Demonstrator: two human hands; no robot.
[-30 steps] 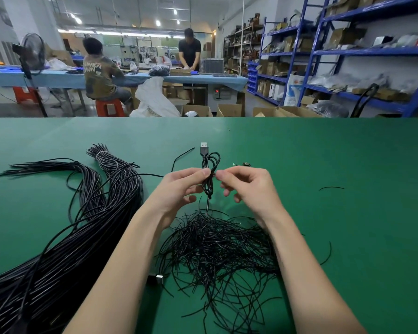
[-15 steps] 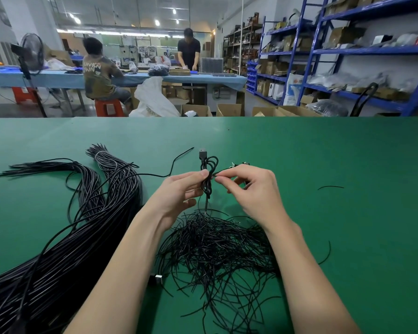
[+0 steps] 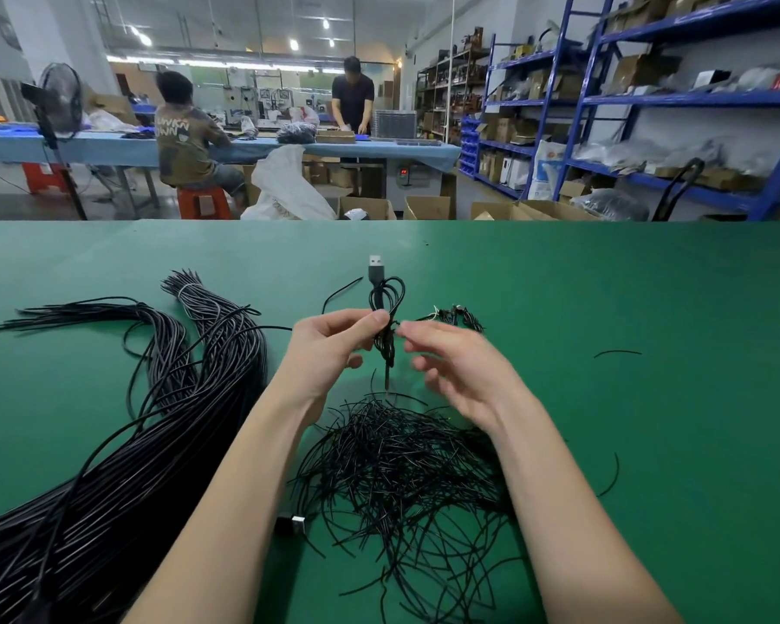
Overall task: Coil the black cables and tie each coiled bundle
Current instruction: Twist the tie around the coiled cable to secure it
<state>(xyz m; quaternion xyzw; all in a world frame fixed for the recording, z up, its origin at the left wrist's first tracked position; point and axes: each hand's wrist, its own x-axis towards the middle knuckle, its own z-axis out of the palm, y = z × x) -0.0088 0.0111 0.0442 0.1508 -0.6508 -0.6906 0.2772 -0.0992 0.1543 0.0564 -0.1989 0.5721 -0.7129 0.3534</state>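
A green tabletop (image 3: 649,308) carries a long thick bundle of black cables (image 3: 122,443) on the left, tied near its far end, and a loose heap of thin black ties (image 3: 401,466) right under the wrists. A small tied bundle (image 3: 458,315) lies just beyond the right hand, and a stray tie (image 3: 618,352) sits well apart to the right. Two people work at a blue table behind. The left hand (image 3: 329,349) pinches the middle of a small coiled cable (image 3: 386,317) between thumb and fingers (image 3: 370,319), holding it upright above the heap, its USB plug (image 3: 376,267) on top. The right hand (image 3: 460,371) is blurred, its fingers loosely spread beside the coil; I cannot tell whether they hold a tie
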